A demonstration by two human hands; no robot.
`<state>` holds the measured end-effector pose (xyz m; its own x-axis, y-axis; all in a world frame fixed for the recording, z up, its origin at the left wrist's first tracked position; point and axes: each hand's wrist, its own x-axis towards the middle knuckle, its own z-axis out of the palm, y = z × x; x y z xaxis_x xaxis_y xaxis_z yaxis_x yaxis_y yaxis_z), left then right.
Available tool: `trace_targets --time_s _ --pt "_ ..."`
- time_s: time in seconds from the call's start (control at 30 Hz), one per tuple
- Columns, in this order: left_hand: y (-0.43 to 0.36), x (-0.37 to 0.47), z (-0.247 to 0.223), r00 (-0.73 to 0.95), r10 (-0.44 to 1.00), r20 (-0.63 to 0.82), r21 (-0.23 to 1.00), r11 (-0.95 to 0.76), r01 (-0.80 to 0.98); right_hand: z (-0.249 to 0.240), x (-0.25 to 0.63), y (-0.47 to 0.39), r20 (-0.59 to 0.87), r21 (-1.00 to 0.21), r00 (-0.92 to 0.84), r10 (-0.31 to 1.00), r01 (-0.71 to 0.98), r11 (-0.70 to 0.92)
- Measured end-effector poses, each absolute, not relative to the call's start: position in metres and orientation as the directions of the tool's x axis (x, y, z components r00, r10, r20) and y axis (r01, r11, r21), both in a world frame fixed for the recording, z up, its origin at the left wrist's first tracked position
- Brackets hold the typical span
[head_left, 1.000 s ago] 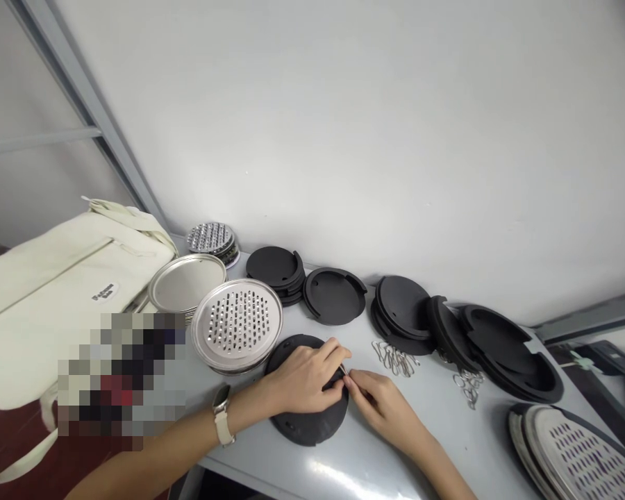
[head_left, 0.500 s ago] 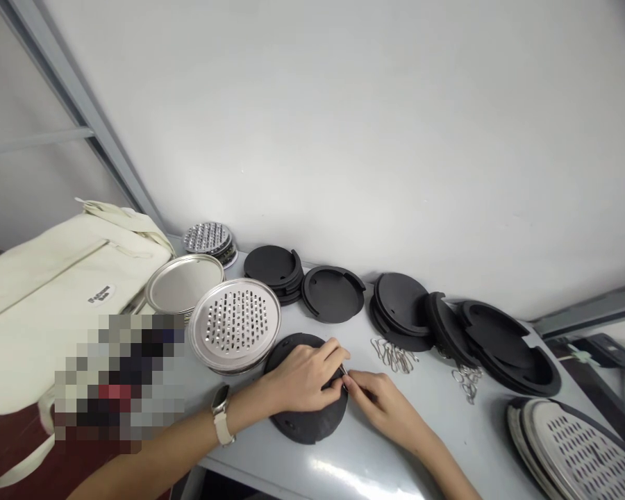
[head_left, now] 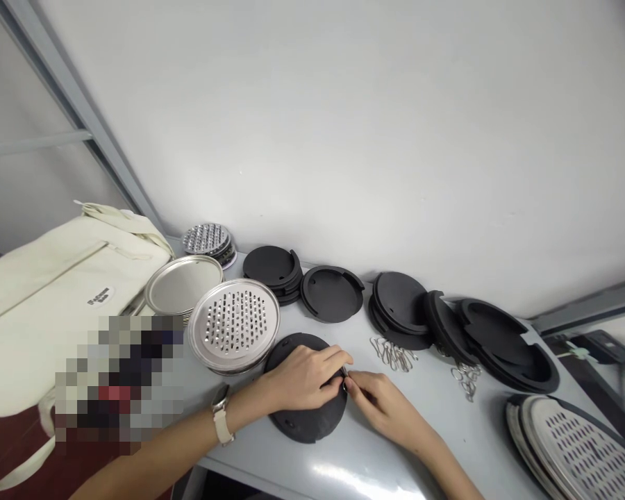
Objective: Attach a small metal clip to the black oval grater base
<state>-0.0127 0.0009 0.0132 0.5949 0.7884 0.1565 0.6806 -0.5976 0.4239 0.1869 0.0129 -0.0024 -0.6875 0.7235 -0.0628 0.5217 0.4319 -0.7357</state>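
Observation:
A black round plastic plate (head_left: 317,425) lies on the table, with small round holes showing near its rim. Across its upper right part rests my left hand (head_left: 307,375), a watch on that wrist. Its fingers are closed at the plate's right edge around the end of a small metal wire clip (head_left: 345,373). From the right, my right hand (head_left: 378,399) pinches the same clip between thumb and bent index finger. Fingertips hide most of the clip, and whether it passes through the plate is hidden.
Metal grater discs (head_left: 234,326) are stacked left of the plate, beside plain metal discs (head_left: 185,285) and a cream bag (head_left: 57,292). Black plates (head_left: 333,295) line the wall. Loose wire clips (head_left: 394,354) lie to the right; larger oval grater plates (head_left: 578,444) fill the right corner.
My left fingers have shifted very slightly at the clip. My right hand keeps its pinch, and the plate stays where it was.

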Motion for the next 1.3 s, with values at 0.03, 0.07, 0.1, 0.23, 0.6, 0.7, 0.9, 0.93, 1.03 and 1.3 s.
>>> trace_targets --time_s 0.03,0.07,0.1,0.23,0.6,0.7,0.9,0.93,1.03,1.3 --pt "0.0009 -0.0128 0.013 0.594 0.789 0.154 0.427 -0.595 0.681 -0.0024 0.1867 0.0127 -0.06 -0.734 -0.687 0.724 0.522 0.434" --pt "0.0008 -0.013 0.0128 0.593 0.79 0.152 0.431 -0.593 0.68 -0.0022 0.1865 0.0126 -0.057 -0.733 -0.687 0.725 0.522 0.437" --pt "0.0008 -0.0131 0.0127 0.592 0.792 0.151 0.439 -0.59 0.678 -0.002 0.1863 0.0124 -0.054 -0.732 -0.686 0.725 0.521 0.439" --pt "0.0011 -0.0137 0.0126 0.577 0.802 0.156 0.483 -0.571 0.663 -0.0012 0.1855 0.0122 -0.045 -0.73 -0.688 0.724 0.518 0.447" --pt "0.0015 -0.0134 0.0129 0.565 0.81 0.158 0.528 -0.553 0.645 -0.0031 0.1848 0.0114 -0.005 -0.721 -0.687 0.727 0.506 0.473" --pt "0.0015 -0.0137 0.0131 0.567 0.809 0.158 0.525 -0.555 0.646 -0.0034 0.1845 0.0114 0.001 -0.718 -0.686 0.728 0.506 0.478" --pt "0.0018 -0.0144 0.0144 0.572 0.802 0.172 0.536 -0.563 0.628 -0.0067 0.1848 0.012 -0.011 -0.716 -0.684 0.729 0.514 0.471" --pt "0.0018 -0.0144 0.0145 0.572 0.802 0.173 0.535 -0.564 0.628 -0.0073 0.1848 0.012 -0.015 -0.717 -0.684 0.729 0.516 0.469" --pt "0.0016 -0.0144 0.0145 0.574 0.801 0.171 0.528 -0.566 0.633 -0.0085 0.1846 0.0117 -0.023 -0.719 -0.683 0.73 0.519 0.463" --pt "0.0017 -0.0146 0.0133 0.584 0.794 0.166 0.528 -0.572 0.628 -0.0098 0.1849 0.0126 -0.018 -0.727 -0.667 0.745 0.52 0.448"
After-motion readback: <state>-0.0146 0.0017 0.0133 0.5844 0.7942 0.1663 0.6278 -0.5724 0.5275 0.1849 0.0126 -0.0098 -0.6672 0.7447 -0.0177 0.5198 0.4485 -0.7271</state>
